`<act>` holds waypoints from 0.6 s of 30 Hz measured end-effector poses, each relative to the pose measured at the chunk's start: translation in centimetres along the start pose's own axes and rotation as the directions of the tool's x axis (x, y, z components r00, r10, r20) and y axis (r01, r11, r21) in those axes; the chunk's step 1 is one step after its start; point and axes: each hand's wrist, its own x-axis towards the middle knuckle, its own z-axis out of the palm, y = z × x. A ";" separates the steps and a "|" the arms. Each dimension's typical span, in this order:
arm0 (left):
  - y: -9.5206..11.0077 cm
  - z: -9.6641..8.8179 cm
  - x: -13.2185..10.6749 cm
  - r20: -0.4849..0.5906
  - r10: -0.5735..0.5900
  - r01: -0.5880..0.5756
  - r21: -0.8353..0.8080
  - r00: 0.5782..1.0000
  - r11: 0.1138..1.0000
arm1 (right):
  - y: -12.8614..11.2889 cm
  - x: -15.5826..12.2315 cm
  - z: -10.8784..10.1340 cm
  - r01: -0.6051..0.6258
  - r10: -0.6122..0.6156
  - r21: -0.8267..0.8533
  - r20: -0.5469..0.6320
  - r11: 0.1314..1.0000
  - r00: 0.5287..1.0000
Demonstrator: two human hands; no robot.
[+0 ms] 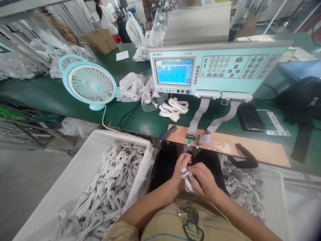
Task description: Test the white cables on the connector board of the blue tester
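Observation:
A coiled white cable bundle (pixel 188 185) is between my two hands, low in front of my body. My left hand (pixel 181 167) is closed with curled fingers, the cable's small white plug ends (pixel 184 171) lying against it. From the other side my right hand (pixel 204 179) grips the bundle with thumb and fingers. Just beyond the hands, two small connector fixtures stand at the bench edge: a green board (pixel 189 140) and a metal-tipped plug (pixel 197 142), each on a grey ribbon cable (pixel 199 117) from the tester (pixel 220 75).
A white bin (pixel 85 147) of coiled cables stands at left, another bin (pixel 282 190) at right. On the green bench are a turquoise fan (pixel 96 86), bagged cables (pixel 132 86), loose coils (pixel 173 109) and a black phone (pixel 250 117). Black clamp handles (pixel 244 160) jut from the wooden board (pixel 271 152).

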 end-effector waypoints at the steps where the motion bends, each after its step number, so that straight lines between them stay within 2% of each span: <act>1: 0.1 0.0 -0.5 0.008 0.107 -0.107 0.062 0.994 0.992 | 0.3 0.0 0.0 -0.084 0.087 0.054 -0.049 0.995 0.995; 3: -0.3 -0.2 -1.3 0.083 0.279 -0.290 0.177 0.957 0.941 | 0.8 -0.4 0.4 -0.243 0.262 0.173 -0.098 0.955 0.960; 4: -0.8 -0.3 -1.4 0.126 0.309 -0.329 0.211 0.943 0.920 | 1.1 -0.8 0.8 -0.311 0.338 0.230 -0.091 0.922 0.937; 5: -1.5 -0.5 -1.4 0.165 0.282 -0.316 0.238 0.945 0.919 | 1.5 -1.3 1.3 -0.375 0.411 0.282 -0.078 0.883 0.908; 7: -3.3 -1.4 -0.8 0.230 0.148 -0.232 0.400 0.962 0.886 | 2.4 -2.8 3.0 -0.499 0.531 0.331 -0.006 0.801 0.847; 9: -5.2 -2.8 0.2 0.274 0.012 -0.189 0.628 0.962 0.755 | 3.6 -4.6 5.0 -0.622 0.615 0.287 0.128 0.728 0.778; 11: -6.9 -4.5 1.1 0.317 -0.057 -0.217 0.760 0.947 0.613 | 4.7 -6.4 6.8 -0.677 0.625 0.204 0.267 0.707 0.733; 12: -7.6 -5.3 1.4 0.332 -0.070 -0.235 0.786 0.941 0.572 | 5.1 -7.0 7.5 -0.682 0.615 0.179 0.315 0.709 0.723; 14: -8.2 -6.6 1.4 0.350 -0.079 -0.258 0.810 0.934 0.527 | 5.6 -7.9 8.2 -0.682 0.605 0.179 0.343 0.709 0.719; 16: -8.1 -7.1 1.2 0.349 -0.046 -0.292 0.843 0.936 0.451 | 5.7 -8.2 8.4 -0.676 0.597 0.184 0.346 0.713 0.724; 18: -7.3 -6.9 1.4 0.311 0.033 -0.308 0.909 0.950 0.280 | 5.6 -8.1 8.1 -0.670 0.595 0.183 0.336 0.719 0.730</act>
